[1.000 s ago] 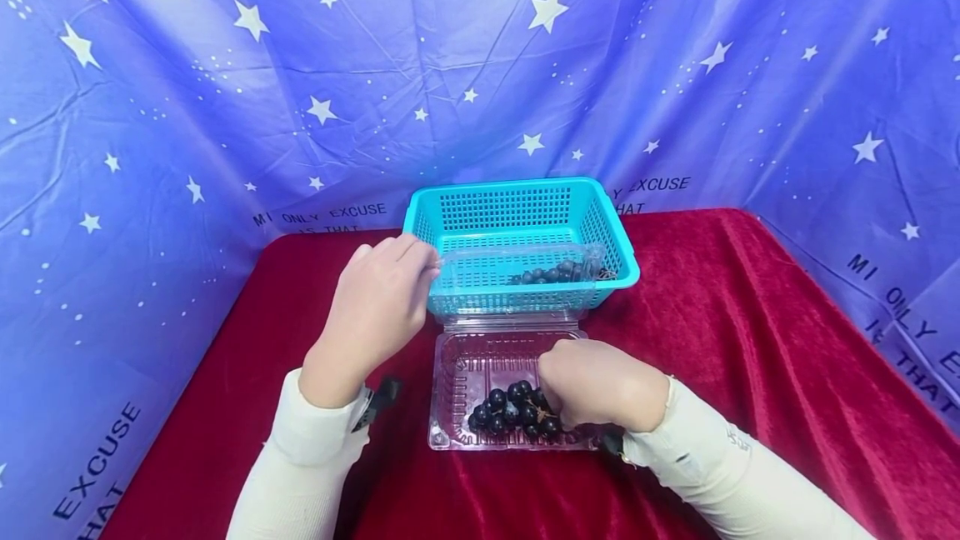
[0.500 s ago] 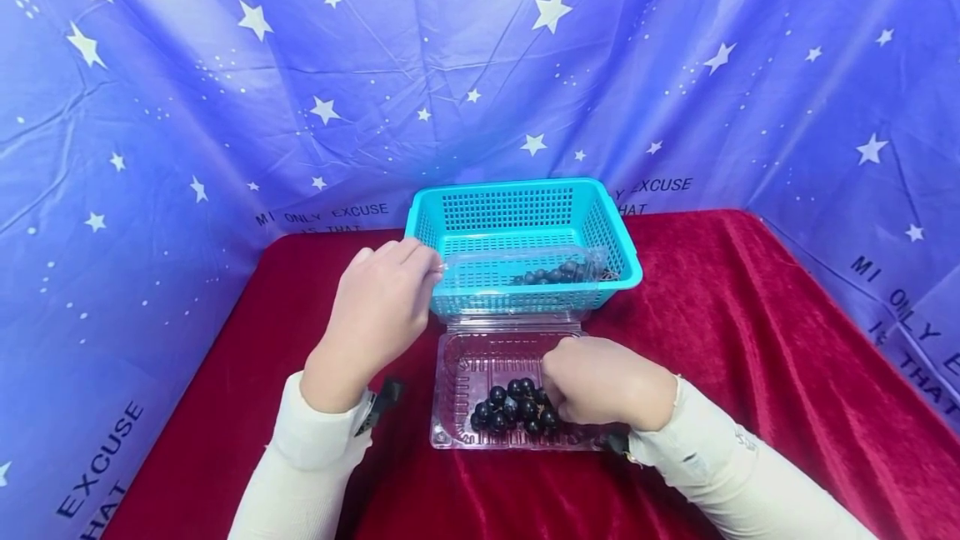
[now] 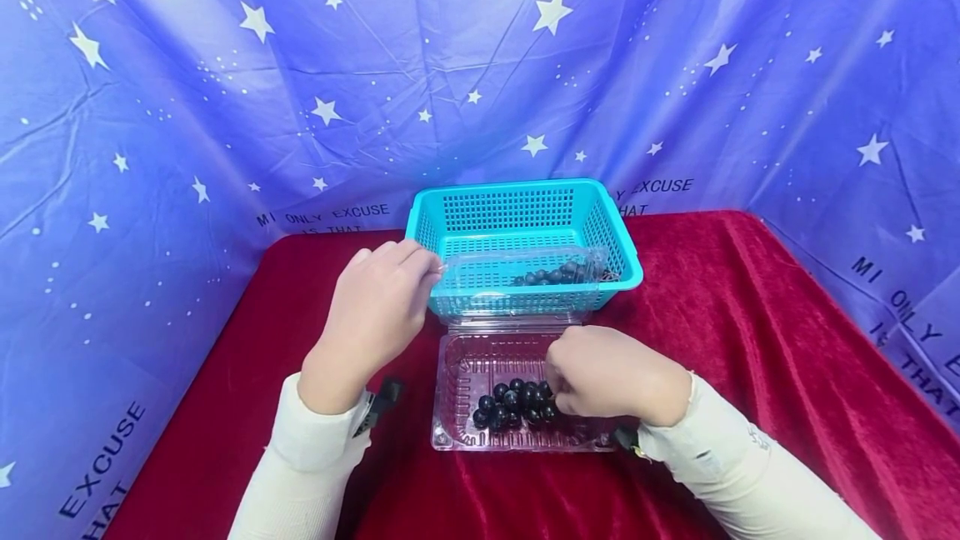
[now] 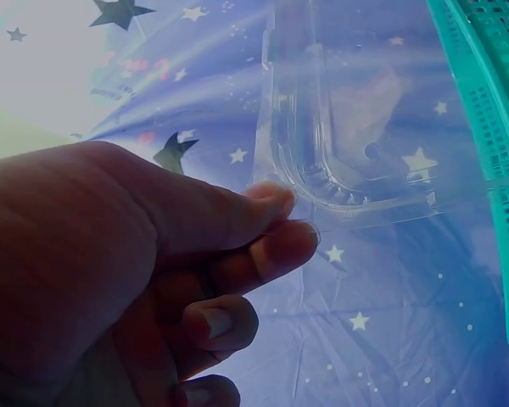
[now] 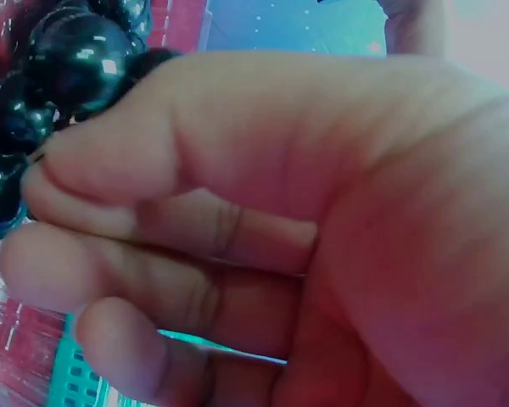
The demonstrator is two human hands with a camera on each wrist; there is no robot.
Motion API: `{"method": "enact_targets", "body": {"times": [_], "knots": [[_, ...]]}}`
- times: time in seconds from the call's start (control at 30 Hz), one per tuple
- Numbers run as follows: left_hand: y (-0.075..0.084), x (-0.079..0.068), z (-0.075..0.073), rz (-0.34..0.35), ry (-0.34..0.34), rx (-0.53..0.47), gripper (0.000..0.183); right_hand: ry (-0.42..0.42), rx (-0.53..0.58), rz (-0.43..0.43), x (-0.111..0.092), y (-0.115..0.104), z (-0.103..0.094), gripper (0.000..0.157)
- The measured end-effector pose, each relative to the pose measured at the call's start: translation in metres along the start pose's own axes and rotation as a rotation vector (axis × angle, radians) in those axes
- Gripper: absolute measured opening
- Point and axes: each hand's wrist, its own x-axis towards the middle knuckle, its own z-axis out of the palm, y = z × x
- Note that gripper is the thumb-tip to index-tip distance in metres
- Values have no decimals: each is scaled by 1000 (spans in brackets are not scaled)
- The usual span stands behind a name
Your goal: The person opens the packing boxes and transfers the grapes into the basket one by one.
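In the head view, a clear hinged plastic box stands with its base (image 3: 459, 357) flat and its lid (image 4: 348, 203) raised at the back. My left hand (image 3: 367, 319) pinches a corner of that lid between thumb and forefinger, the other fingers curled below. A bunch of black grapes (image 3: 513, 404) lies in the base. Over its right end my right hand (image 3: 618, 375) reaches in and pinches the bunch. Thumb and forefinger meet right beside the grapes (image 5: 76, 64) in the right wrist view; the pinched bit is mostly hidden.
Behind the box sits a turquoise plastic basket (image 3: 510, 184) with slotted walls. Another dark grape bunch (image 3: 555, 275) lies inside it, seen through the clear lid. Red velvet cloth (image 3: 720, 315) covers the table, and a blue starry curtain (image 3: 420, 40) hangs behind and at the sides.
My right hand has shifted slightly to the right and up, and the grapes have turned a little, hiding their brown stem. The left hand stays on the lid.
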Motion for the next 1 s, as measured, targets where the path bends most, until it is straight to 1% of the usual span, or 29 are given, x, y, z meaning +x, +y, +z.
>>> {"method": "enact_targets", "body": {"times": [0.33, 0.6, 0.73, 0.87, 1.0], "knots": [[0, 0, -2, 3, -14, -15, 7, 30, 3, -17, 1, 2, -2, 13], [0, 0, -2, 11, -15, -22, 8, 41, -17, -7, -1, 0, -7, 20], [0, 0, -2, 27, -12, -18, 7, 56, -30, 6, -2, -1, -10, 22], [1, 0, -2, 51, -8, 4, 7, 66, -43, 24, -3, -1, -13, 21], [1, 0, -1, 60, -3, 16, 7, 82, -57, 31, -5, -2, -17, 17]]}}
